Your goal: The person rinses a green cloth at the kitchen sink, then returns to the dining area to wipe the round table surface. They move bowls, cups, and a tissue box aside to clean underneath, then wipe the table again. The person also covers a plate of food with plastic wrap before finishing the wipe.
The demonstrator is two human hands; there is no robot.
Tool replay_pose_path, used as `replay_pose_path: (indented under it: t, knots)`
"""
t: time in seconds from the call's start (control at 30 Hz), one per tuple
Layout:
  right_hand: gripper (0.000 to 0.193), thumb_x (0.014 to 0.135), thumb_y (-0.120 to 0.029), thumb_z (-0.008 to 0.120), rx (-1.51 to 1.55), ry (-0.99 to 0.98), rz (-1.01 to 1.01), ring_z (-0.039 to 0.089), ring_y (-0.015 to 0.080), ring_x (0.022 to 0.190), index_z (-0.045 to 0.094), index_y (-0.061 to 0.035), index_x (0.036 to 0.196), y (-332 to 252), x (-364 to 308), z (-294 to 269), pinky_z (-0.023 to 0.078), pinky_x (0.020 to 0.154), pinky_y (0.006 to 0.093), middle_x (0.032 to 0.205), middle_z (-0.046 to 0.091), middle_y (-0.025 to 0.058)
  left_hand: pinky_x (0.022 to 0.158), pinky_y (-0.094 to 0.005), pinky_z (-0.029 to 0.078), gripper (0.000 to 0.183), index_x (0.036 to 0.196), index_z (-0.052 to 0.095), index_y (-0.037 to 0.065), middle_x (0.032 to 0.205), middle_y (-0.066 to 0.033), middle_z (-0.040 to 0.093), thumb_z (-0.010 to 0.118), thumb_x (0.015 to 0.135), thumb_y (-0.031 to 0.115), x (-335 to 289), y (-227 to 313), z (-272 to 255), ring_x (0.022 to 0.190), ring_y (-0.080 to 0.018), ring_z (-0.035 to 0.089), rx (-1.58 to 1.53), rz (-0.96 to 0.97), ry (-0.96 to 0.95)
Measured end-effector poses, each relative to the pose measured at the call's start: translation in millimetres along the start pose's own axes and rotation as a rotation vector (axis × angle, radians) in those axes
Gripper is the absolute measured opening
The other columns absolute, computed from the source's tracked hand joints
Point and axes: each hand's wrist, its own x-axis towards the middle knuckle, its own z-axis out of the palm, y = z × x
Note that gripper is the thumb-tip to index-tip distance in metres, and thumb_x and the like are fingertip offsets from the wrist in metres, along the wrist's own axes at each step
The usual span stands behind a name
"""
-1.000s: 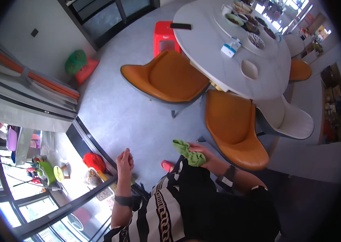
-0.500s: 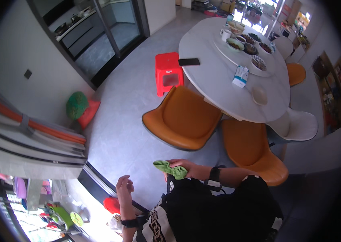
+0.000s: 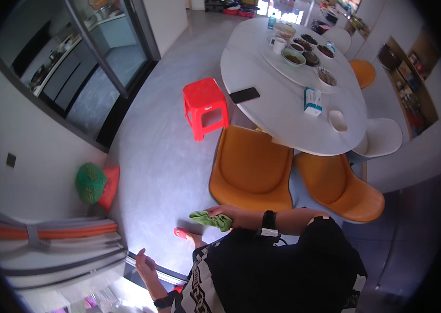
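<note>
While clutched in the right hand point(image 3: 224, 213), crumpled green cloth point(image 3: 209, 219) sits bunched just short of the near orange moulded chair point(image 3: 251, 169), front lip of the seat almost under the knuckles. Black wrist-worn band point(image 3: 268, 219) showing behind that hand. Left hand point(image 3: 145, 263) hanging loose and empty, fingers half curled, down by the pale window frame at the lower edge. Red sandal point(image 3: 183, 233) planted on the grey floor point(image 3: 163, 156) just below the cloth.

Progress, judging by what shows: cloth in hand and near the chair, but not yet touching any surface; no wiped patch to tell apart, so work looks barely begun. White round table point(image 3: 262, 83) loaded with bowls of food point(image 3: 309, 49), white mug point(image 3: 279, 44), black phone point(image 3: 244, 95), small white-and-blue carton point(image 3: 311, 100).

Room to move: wide bare floor to the left, up to the red plastic stool point(image 3: 206, 107) and the dark glass doors. Tighter on the right, with second orange chair point(image 3: 340, 188) and white chair point(image 3: 382, 138) tucked close to the table rim. Green-and-red cushions point(image 3: 98, 182) against the wall, well apart.
</note>
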Motion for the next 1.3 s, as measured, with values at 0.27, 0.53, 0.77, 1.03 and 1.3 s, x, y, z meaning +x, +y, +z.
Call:
replay_pose_path:
  t: [0.27, 0.53, 0.77, 1.03, 1.3]
  knots:
    - [0.055, 0.083, -0.015, 0.062, 0.521, 0.379, 0.139, 0.064, 0.0138, 0.085, 0.054, -0.0049, 0.137, -6, 158, 23, 0.054, 0.069, 0.0282, 0.108, 0.066, 0.0054, 0.042, -0.0228, 0.039, 0.019, 0.112, 0.062, 0.009, 0.065, 0.0004, 0.056, 0.053, 0.095, 0.013, 196, 129, 28, 0.051, -0.0092, 0.051, 0.018, -0.062, -0.257]
    - [0.049, 0.085, -0.016, 0.061, 0.597, 0.546, 0.062, 0.064, 0.0167, 0.089, 0.057, -0.007, 0.133, -64, 249, 25, 0.054, 0.074, 0.031, 0.108, 0.066, 0.0075, 0.043, -0.0237, 0.042, 0.017, 0.111, 0.06, 0.008, 0.067, -0.001, 0.057, 0.051, 0.098, 0.013, 319, 209, 104, 0.052, -0.0109, 0.053, 0.145, -0.1, -0.505]
    - [0.044, 0.085, -0.02, 0.06, 0.552, 0.54, 0.05, 0.063, 0.0175, 0.079, 0.062, -0.0104, 0.128, -131, 347, -51, 0.054, 0.067, 0.0338, 0.1, 0.066, 0.0074, 0.044, -0.0247, 0.041, 0.017, 0.111, 0.059, 0.008, 0.067, -0.0004, 0.057, 0.052, 0.097, 0.015, 407, 253, 183, 0.052, -0.0118, 0.053, 0.195, -0.15, -0.542]
    - [0.045, 0.083, -0.021, 0.062, 0.479, 0.522, 0.035, 0.064, 0.015, 0.08, 0.064, -0.0075, 0.126, -243, 461, -121, 0.052, 0.064, 0.0297, 0.099, 0.068, 0.0057, 0.042, -0.0254, 0.041, 0.021, 0.114, 0.06, 0.011, 0.068, -0.0004, 0.059, 0.057, 0.096, 0.021, 511, 320, 257, 0.053, -0.0131, 0.056, 0.176, -0.116, -0.522]
    - [0.043, 0.082, -0.009, 0.06, 0.626, 0.612, 0.102, 0.067, 0.019, 0.09, 0.064, -0.0044, 0.124, -302, 559, -157, 0.055, 0.078, 0.0348, 0.105, 0.069, 0.0083, 0.042, -0.026, 0.041, 0.02, 0.113, 0.06, 0.011, 0.069, -0.0008, 0.063, 0.056, 0.096, 0.022, 631, 353, 312, 0.054, -0.0126, 0.057, 0.176, -0.195, -0.593]
